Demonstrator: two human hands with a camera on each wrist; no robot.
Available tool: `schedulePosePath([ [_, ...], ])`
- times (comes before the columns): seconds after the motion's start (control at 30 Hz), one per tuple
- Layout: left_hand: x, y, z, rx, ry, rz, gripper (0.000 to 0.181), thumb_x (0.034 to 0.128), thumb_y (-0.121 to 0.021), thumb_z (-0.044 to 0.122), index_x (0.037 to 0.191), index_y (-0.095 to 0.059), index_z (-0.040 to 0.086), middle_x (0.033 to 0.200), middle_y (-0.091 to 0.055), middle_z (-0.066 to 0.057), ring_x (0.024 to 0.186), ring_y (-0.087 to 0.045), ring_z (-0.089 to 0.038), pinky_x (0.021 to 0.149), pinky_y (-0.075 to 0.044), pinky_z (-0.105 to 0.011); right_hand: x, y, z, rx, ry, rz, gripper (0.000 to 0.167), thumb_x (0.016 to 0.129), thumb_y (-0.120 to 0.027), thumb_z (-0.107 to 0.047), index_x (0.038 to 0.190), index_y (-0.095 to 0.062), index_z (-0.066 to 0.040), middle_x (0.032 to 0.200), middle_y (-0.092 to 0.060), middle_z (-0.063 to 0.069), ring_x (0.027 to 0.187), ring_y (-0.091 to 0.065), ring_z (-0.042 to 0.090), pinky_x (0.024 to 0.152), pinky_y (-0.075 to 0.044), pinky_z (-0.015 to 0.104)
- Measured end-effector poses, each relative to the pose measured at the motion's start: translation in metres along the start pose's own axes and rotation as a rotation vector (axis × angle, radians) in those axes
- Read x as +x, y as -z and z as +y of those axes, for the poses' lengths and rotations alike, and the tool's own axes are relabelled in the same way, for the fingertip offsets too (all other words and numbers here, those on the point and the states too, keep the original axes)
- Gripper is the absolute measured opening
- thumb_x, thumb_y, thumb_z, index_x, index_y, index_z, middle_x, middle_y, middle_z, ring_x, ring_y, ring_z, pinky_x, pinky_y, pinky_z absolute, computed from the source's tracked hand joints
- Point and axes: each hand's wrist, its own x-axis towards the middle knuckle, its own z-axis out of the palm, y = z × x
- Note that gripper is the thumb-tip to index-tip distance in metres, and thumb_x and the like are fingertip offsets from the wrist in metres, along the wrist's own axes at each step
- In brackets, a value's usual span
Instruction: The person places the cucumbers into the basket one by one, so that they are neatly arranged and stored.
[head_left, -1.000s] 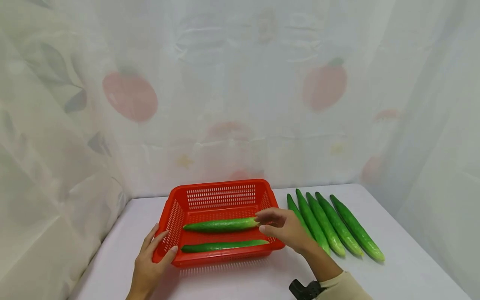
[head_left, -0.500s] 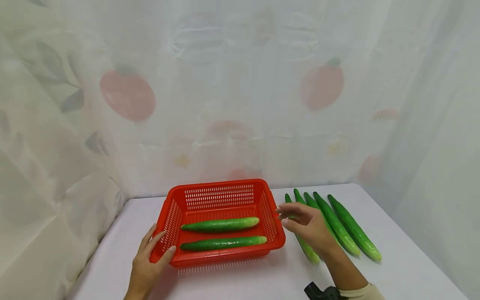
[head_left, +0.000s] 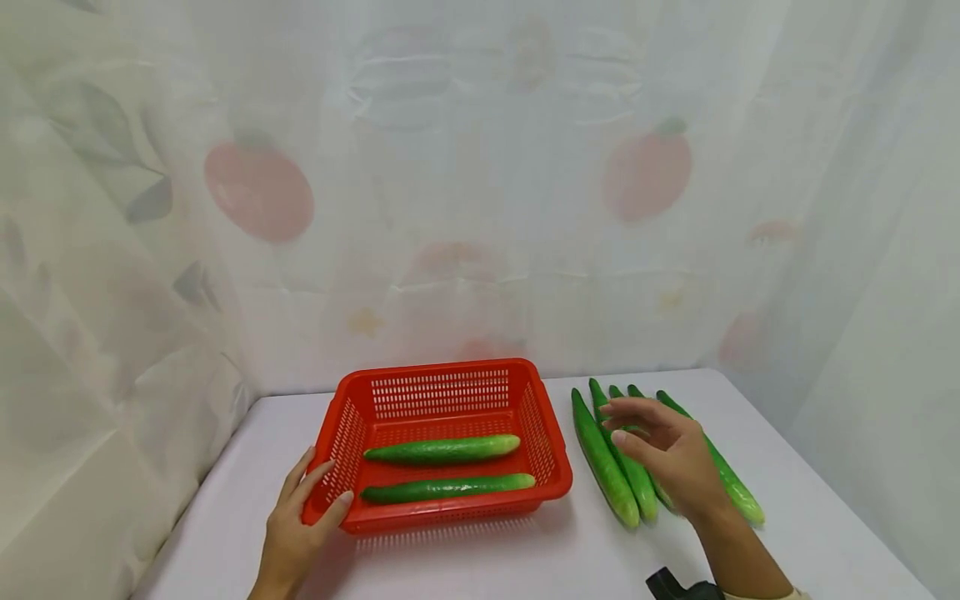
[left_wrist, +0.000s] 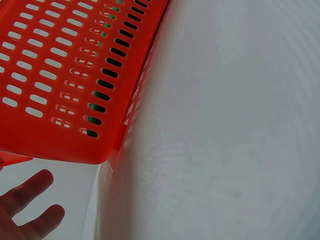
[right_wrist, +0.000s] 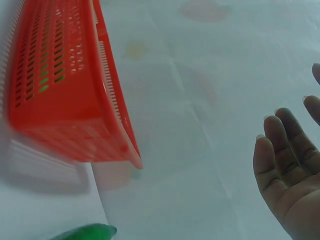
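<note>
The right hand [head_left: 675, 458] is empty and fairly wide, its fingers loosely bent and the thumb held apart from them. It hangs over the cucumbers [head_left: 606, 471] to the right of the basket, hiding parts of several. The left hand [head_left: 294, 529] is spread, with fingers and thumb resting on the rim at the basket's near left corner. The right forearm reaches in from the lower right, with a black device [head_left: 682, 587] at the wrist and the edge of a light sleeve [head_left: 776, 595] behind it; the left arm comes up from the bottom edge. The red plastic basket [head_left: 442, 510], with slotted walls, sits on the white table [head_left: 465, 571]. Inside lie two cucumbers, a back one [head_left: 442, 451] and a front one [head_left: 448, 489], roughly parallel and apart, their paler ends to the right. Five more lie slanted side by side on the table, dark tips pointing away.
</note>
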Motion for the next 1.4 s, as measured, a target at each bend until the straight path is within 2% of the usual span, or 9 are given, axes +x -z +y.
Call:
schedulePosePath([
  [0.13, 0.000, 0.001, 0.001, 0.003, -0.001, 0.004, 0.049, 0.0828, -0.077, 0.023, 0.127, -0.062, 0.008, 0.150, -0.036, -0.003, 0.127, -0.042, -0.028, 0.082, -0.033, -0.004, -0.003, 0.010, -0.004, 0.000, 0.016, 0.008, 0.034, 0.086, -0.057, 0.018, 0.119, -0.054, 0.015, 0.112, -0.059, 0.025, 0.099, -0.060, 0.026, 0.086, -0.051, 0.029],
  [0.33, 0.001, 0.001, 0.002, 0.007, 0.006, 0.005, 0.049, 0.0830, -0.077, 0.023, 0.127, -0.062, 0.007, 0.150, -0.036, -0.004, 0.127, -0.042, -0.029, 0.081, -0.033, -0.004, -0.008, 0.026, -0.011, -0.030, -0.005, 0.060, 0.036, 0.086, -0.056, 0.019, 0.121, -0.052, 0.017, 0.115, -0.058, 0.028, 0.101, -0.060, 0.028, 0.086, -0.050, 0.028],
  [0.53, 0.001, 0.001, 0.002, 0.006, 0.007, -0.004, 0.050, 0.0830, -0.077, 0.023, 0.127, -0.062, 0.007, 0.150, -0.036, -0.004, 0.128, -0.041, -0.029, 0.081, -0.033, -0.004, -0.017, 0.044, -0.012, -0.043, -0.026, 0.116, 0.038, 0.087, -0.056, 0.019, 0.124, -0.050, 0.018, 0.117, -0.061, 0.017, 0.104, -0.060, 0.026, 0.086, -0.050, 0.027],
  [0.73, 0.001, 0.000, 0.004, 0.005, -0.001, 0.004, 0.049, 0.0824, -0.077, 0.022, 0.127, -0.062, 0.006, 0.150, -0.037, -0.004, 0.129, -0.040, -0.029, 0.083, -0.032, -0.004, -0.024, 0.061, -0.010, -0.068, -0.037, 0.172, 0.039, 0.087, -0.056, 0.019, 0.126, -0.051, 0.015, 0.117, -0.062, 0.016, 0.104, -0.060, 0.023, 0.089, -0.048, 0.024],
  [0.93, 0.001, -0.001, 0.001, 0.002, -0.014, 0.008, 0.049, 0.0823, -0.078, 0.021, 0.127, -0.062, 0.006, 0.149, -0.037, -0.003, 0.129, -0.040, -0.028, 0.085, -0.032, -0.003, -0.034, 0.073, -0.007, -0.098, -0.045, 0.231, 0.041, 0.086, -0.058, 0.019, 0.126, -0.053, 0.013, 0.114, -0.064, 0.010, 0.104, -0.060, 0.019, 0.085, -0.048, 0.020],
  [1.2, 0.001, -0.002, 0.000, 0.003, -0.014, 0.015, 0.049, 0.0816, -0.078, 0.020, 0.126, -0.063, 0.007, 0.149, -0.038, -0.004, 0.129, -0.040, -0.027, 0.086, -0.031, -0.002, -0.046, 0.086, 0.005, -0.330, -0.144, 0.358, 0.041, 0.084, -0.066, 0.012, 0.125, -0.058, 0.006, 0.111, -0.067, 0.001, 0.101, -0.060, 0.010, 0.080, -0.048, 0.014],
  [1.4, 0.000, -0.001, 0.001, 0.006, -0.001, 0.000, 0.049, 0.0826, -0.077, 0.022, 0.127, -0.062, 0.008, 0.149, -0.037, -0.003, 0.129, -0.040, -0.027, 0.086, -0.030, -0.002, -0.054, 0.096, 0.019, -0.512, -0.199, 0.394, 0.040, 0.088, -0.068, 0.002, 0.127, -0.058, 0.003, 0.112, -0.065, -0.004, 0.101, -0.059, 0.006, 0.080, -0.045, 0.011],
])
